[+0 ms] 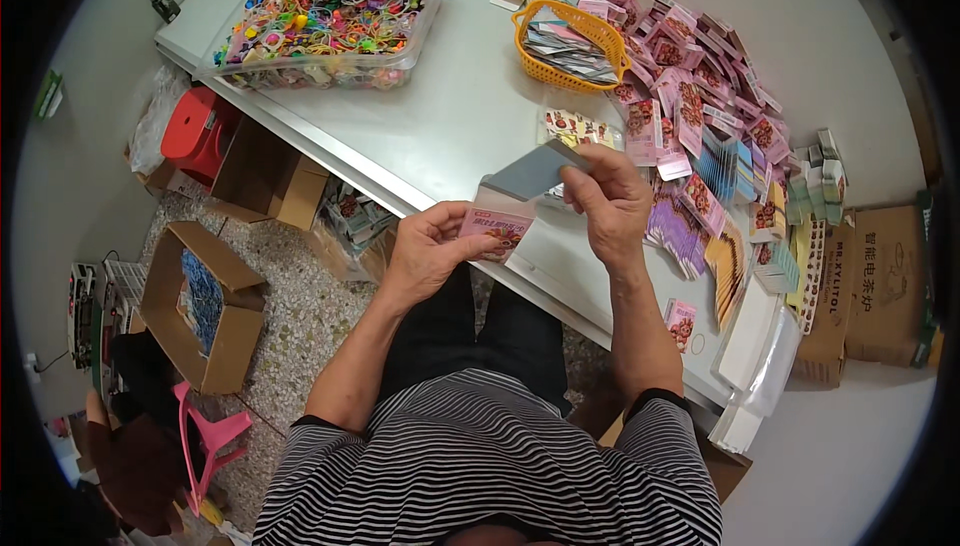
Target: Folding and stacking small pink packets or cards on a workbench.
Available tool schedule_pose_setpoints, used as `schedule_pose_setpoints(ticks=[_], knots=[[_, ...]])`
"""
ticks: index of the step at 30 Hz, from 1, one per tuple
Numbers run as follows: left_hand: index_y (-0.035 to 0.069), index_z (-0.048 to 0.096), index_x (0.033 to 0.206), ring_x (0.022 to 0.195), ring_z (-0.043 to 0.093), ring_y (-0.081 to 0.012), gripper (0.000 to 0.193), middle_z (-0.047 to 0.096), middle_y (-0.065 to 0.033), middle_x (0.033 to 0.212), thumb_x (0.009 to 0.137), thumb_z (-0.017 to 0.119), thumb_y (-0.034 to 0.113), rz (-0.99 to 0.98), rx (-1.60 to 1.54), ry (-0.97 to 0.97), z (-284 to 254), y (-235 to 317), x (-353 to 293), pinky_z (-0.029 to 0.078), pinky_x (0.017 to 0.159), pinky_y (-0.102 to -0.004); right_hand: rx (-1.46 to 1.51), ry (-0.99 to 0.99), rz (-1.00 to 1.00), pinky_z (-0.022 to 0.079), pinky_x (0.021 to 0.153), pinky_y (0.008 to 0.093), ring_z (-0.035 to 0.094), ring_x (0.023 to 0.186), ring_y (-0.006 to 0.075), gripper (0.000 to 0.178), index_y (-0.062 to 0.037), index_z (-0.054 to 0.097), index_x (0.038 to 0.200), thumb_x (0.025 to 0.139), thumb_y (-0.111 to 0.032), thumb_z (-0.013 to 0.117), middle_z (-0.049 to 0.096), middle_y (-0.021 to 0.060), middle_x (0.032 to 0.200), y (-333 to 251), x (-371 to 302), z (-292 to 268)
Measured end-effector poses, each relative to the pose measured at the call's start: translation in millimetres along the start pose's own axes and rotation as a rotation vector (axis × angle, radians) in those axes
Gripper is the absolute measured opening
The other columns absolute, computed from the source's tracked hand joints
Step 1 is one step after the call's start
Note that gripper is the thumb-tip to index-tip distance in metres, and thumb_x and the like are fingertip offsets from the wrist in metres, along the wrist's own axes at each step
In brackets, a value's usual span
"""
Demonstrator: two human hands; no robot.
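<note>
My left hand (425,246) pinches a small pink printed packet (490,229) between thumb and fingers, just over the table's near edge. Closed on a flat grey card (537,170), my right hand (612,201) holds it at the packet's upper end. The card slants up to the right; whether it is separate from the packet or joined to it I cannot tell. Behind the hands lies a sheet with small yellow and red prints (580,129), partly covered. Beside my right hand are a purple fan of cards (675,231) and a heap of pink packets (690,111).
A clear bin (370,74) of colourful trinkets stands far left on the white table (440,126). An orange basket (545,71) holds flat packets. One pink packet (681,324) lies near my right forearm. Cardboard boxes (225,356) and a red stool (195,131) are on the left.
</note>
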State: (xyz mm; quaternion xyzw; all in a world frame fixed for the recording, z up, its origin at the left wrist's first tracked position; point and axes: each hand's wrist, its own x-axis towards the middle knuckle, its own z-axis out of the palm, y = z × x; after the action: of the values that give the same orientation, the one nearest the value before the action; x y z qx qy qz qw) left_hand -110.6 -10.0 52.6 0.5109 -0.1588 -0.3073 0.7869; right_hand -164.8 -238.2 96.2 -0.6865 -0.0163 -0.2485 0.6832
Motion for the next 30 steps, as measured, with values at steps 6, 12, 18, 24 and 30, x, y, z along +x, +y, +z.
schedule_pose_setpoints(ticks=[6, 12, 18, 24, 30], knots=[[-0.009, 0.062, 0.123, 0.099, 0.071, -0.0179, 0.039, 0.073, -0.0168, 0.112, 0.088, 0.077, -0.002, -0.001, 0.039, -0.001, -8.2, -13.6, -4.5, 0.06, 0.091, -0.0319, -0.045, -0.005, 0.037, 0.044, 0.06, 0.0212, 0.059, 0.068, 0.0074, 0.027, -0.0033, 0.07, 0.119, 0.092, 0.001, 0.072, 0.071, 0.0043, 0.09, -14.1, -6.7, -7.7], [-0.009, 0.062, 0.123, 0.098, 0.071, -0.0191, 0.038, 0.073, -0.0157, 0.11, 0.088, 0.076, -0.002, -0.017, 0.065, -0.015, -12.2, -16.7, -7.4, 0.06, 0.089, -0.0327, -0.413, -0.228, -0.016, 0.051, 0.074, 0.0243, 0.065, 0.082, 0.0109, 0.02, 0.0036, 0.074, 0.109, 0.088, 0.003, 0.072, 0.073, 0.0068, 0.091, -28.7, -0.8, 5.3], [-0.01, 0.061, 0.123, 0.097, 0.072, -0.022, 0.038, 0.072, -0.0178, 0.11, 0.088, 0.075, -0.004, 0.014, 0.02, -0.017, -16.5, -21.0, -8.8, 0.061, 0.089, -0.0348, -0.194, -0.097, 0.219, 0.05, 0.07, 0.0253, 0.065, 0.079, 0.0128, 0.02, 0.0011, 0.075, 0.107, 0.086, 0.002, 0.074, 0.073, 0.0079, 0.088, -17.5, -14.5, 14.9], [-0.01, 0.061, 0.123, 0.097, 0.072, -0.0224, 0.037, 0.072, -0.019, 0.111, 0.089, 0.074, -0.004, 0.021, 0.039, -0.006, -21.1, -20.0, -9.3, 0.061, 0.088, -0.0348, -0.558, -0.218, -0.073, 0.051, 0.071, 0.0277, 0.064, 0.084, 0.0161, 0.027, -0.0025, 0.072, 0.115, 0.088, -0.005, 0.075, 0.071, 0.0086, 0.106, -5.6, -14.2, 25.2], [-0.01, 0.06, 0.124, 0.097, 0.072, -0.0206, 0.038, 0.072, -0.0177, 0.111, 0.09, 0.074, -0.001, 0.042, 0.039, 0.06, -29.2, -11.9, 3.9, 0.062, 0.088, -0.0333, -0.424, -0.232, 0.112, 0.051, 0.078, 0.0274, 0.063, 0.088, 0.0127, 0.029, -0.0022, 0.069, 0.12, 0.093, -0.012, 0.072, 0.071, 0.0068, 0.107, -4.7, 14.4, 23.0]])
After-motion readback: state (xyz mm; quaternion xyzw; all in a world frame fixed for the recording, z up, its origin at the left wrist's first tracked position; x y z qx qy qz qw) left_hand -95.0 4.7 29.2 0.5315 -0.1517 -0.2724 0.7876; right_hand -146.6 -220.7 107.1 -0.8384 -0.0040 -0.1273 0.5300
